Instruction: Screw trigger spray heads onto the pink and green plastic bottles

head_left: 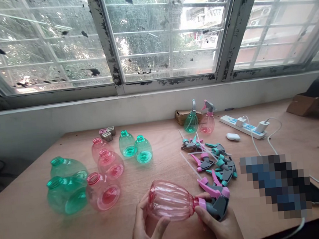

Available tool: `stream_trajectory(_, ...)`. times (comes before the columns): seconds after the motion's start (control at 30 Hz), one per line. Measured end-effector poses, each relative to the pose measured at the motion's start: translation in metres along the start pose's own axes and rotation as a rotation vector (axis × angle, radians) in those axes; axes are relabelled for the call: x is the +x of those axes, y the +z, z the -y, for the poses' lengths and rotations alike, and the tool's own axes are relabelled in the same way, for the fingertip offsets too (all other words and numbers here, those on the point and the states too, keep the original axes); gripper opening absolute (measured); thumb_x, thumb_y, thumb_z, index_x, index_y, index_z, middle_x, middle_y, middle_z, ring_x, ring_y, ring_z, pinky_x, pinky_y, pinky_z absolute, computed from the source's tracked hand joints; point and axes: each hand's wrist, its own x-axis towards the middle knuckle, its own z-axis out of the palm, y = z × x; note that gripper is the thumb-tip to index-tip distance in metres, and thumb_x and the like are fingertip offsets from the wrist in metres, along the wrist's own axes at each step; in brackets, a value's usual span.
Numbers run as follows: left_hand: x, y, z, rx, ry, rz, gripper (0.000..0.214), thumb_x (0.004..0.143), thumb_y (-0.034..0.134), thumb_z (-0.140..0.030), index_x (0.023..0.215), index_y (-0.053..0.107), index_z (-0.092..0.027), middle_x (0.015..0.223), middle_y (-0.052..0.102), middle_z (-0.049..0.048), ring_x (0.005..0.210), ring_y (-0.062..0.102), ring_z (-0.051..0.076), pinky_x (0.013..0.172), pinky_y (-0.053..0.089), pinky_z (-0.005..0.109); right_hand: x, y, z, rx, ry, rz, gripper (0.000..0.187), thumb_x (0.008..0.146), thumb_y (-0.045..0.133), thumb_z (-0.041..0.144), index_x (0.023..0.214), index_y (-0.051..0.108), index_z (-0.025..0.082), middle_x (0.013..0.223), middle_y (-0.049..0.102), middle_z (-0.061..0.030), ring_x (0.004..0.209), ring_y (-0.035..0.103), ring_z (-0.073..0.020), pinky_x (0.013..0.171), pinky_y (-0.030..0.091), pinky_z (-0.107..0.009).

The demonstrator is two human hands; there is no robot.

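Now, my L hand (144, 227) holds the fat end of a see-thru pink bottle (170, 201), and my R hand (220, 225) grips the pink & gray spray top (220, 205) on its neck. The bottle is on its side btwn my hands, at the front of the table (162, 152), w/ the top pointing R. A messy pile of spray tops (226, 169) w/ thin straws lies just past my R hand. Over on the L are 4 green bottles (68, 196) & 3 pink ones (110, 165).
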Motion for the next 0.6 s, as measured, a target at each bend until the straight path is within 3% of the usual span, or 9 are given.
stream_trajectory(0.2, -0.0009, 0.0027, -0.0098, 0.129, 0.071, -0.021, 0.062, 0.070, 0.081, -0.039, 0.127, 0.060, -0.026, 0.140, 0.060, 0.0072, 0.135, 0.049, 0.032, 0.118, 0.034, 0.045, 0.0041, -0.0023, -0.0062, 0.027, 0.023, -0.024, 0.040, 0.064, 0.082, 0.049, 0.084, 0.071, 0.016, 0.045, 0.060, 0.0041, 0.039, 0.050, -0.0130, 0.043, 0.041, -0.024)
stream_trajectory(0.33, -0.0039, 0.0070, -0.0067, 0.016, 0.045, -0.057, 0.070, 0.065, 0.083, -0.045, 0.127, 0.058, -0.024, 0.135, 0.063, 0.0091, 0.131, 0.053, 0.034, 0.115, 0.038, 0.044, 0.0037, -0.0025, -0.0077, 0.011, 0.012, 0.003, 0.039, 0.065, 0.082, 0.047, 0.086, 0.071, 0.016, 0.044, 0.058, 0.0054, 0.040, 0.049, -0.0118, 0.043, 0.042, -0.023)
stream_trajectory(0.47, -0.0036, 0.0071, -0.0045, -0.054, 0.001, -0.089, 0.060, 0.073, 0.076, -0.049, 0.123, 0.058, -0.022, 0.140, 0.059, 0.0113, 0.130, 0.054, 0.033, 0.116, 0.036, 0.046, 0.0028, -0.0023, -0.0077, -0.063, -0.069, -0.021, 0.036, 0.063, 0.084, 0.044, 0.085, 0.074, 0.018, 0.045, 0.057, 0.0064, 0.041, 0.049, -0.0120, 0.045, 0.044, -0.025)
stream_trajectory(0.6, -0.0017, 0.0048, -0.0084, 0.038, 0.055, -0.019, 0.058, 0.076, 0.076, -0.041, 0.129, 0.058, -0.026, 0.145, 0.055, 0.0080, 0.137, 0.047, 0.033, 0.119, 0.031, 0.047, 0.0044, -0.0028, -0.0085, -0.009, -0.016, -0.015, 0.037, 0.066, 0.082, 0.046, 0.085, 0.072, 0.016, 0.044, 0.058, 0.0056, 0.040, 0.050, -0.0113, 0.044, 0.043, -0.023)
